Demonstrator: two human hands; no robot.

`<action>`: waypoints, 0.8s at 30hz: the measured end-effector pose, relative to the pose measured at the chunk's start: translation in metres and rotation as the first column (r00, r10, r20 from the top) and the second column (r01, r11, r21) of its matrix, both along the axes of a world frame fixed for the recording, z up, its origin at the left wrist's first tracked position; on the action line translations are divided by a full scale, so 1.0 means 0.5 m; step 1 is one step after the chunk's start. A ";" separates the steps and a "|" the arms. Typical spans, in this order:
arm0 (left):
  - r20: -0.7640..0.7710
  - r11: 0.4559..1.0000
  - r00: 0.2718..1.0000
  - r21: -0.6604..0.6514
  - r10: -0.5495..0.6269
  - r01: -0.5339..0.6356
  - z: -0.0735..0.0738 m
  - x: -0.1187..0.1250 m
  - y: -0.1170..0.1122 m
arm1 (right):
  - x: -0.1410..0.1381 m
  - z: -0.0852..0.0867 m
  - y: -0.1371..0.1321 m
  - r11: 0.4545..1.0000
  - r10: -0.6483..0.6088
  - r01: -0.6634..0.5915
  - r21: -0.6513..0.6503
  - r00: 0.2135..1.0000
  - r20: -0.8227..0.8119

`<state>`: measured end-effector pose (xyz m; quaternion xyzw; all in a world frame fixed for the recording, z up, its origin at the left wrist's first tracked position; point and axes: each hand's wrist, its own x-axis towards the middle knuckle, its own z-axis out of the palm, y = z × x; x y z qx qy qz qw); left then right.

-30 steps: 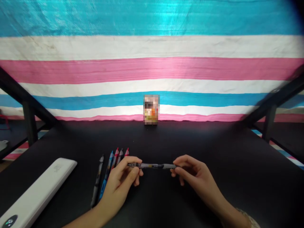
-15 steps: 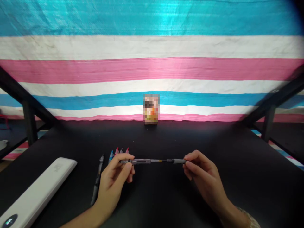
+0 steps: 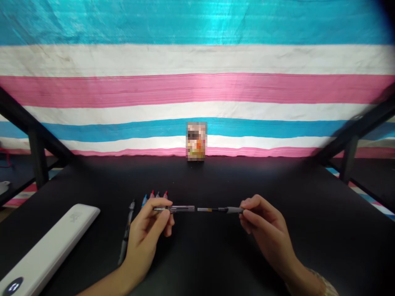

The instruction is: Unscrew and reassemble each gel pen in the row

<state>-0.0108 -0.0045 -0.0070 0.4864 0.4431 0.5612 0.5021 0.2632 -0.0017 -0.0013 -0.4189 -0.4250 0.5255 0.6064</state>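
White case (image 3: 46, 250) lies at the near left of the black table (image 3: 308, 213). Both forearms enter from the near edge, angled inward, hands raised above the table. Left hand (image 3: 149, 230) is palm-in, thumb and fingers pinched on a clear barrel (image 3: 177, 209), held level. Right hand (image 3: 265, 228) is curled, fingertips pinched on the grip (image 3: 230, 210), its refill (image 3: 205, 209) pointing at the barrel; a small gap separates the two. Spare pens (image 3: 154, 195) lie just behind the left hand. A small box (image 3: 196, 141) stands at the far edge, against striped cloth (image 3: 197, 86).
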 end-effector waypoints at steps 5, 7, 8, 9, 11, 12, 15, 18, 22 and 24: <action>-0.006 1.000 1.000 -0.004 -0.030 0.030 -0.002 0.000 -0.005 | 0.000 -0.003 -0.002 1.000 0.015 -0.016 0.026 1.000 0.024; -0.001 0.998 0.998 -0.013 -0.057 0.057 0.000 0.003 -0.007 | -0.001 -0.002 -0.002 0.999 0.016 -0.017 0.034 0.998 0.054; 0.003 0.997 0.997 -0.014 -0.077 0.077 0.002 0.005 -0.008 | -0.002 -0.001 -0.003 0.999 0.019 -0.022 0.035 0.997 0.079; 0.007 0.995 0.995 -0.013 -0.098 0.098 0.004 0.007 -0.008 | -0.004 0.000 -0.004 0.999 0.027 -0.031 0.033 0.993 0.115; 0.002 0.990 0.990 -0.007 -0.138 0.138 0.009 0.012 -0.009 | -0.010 0.002 -0.008 0.998 0.047 -0.056 0.037 0.978 0.205; -0.008 0.988 0.988 -0.005 -0.153 0.153 0.011 0.015 -0.009 | -0.012 0.003 -0.010 0.996 0.057 -0.072 0.050 0.966 0.252; -0.037 0.984 0.984 0.004 -0.175 0.176 0.015 0.020 -0.011 | -0.018 0.000 -0.017 0.978 0.057 -0.128 0.162 0.921 0.386; -0.046 0.985 0.984 0.018 -0.173 0.174 0.013 0.021 -0.011 | -0.016 -0.002 -0.020 0.948 0.011 -0.173 0.269 0.858 0.513; -0.075 0.977 0.975 0.030 -0.208 0.211 0.006 0.020 -0.014 | -0.013 0.001 -0.018 0.934 -0.063 -0.186 0.304 0.753 0.655; -0.090 0.970 0.967 0.023 -0.239 0.242 0.004 0.021 -0.018 | -0.014 0.005 -0.017 0.927 -0.071 -0.211 0.311 0.714 0.696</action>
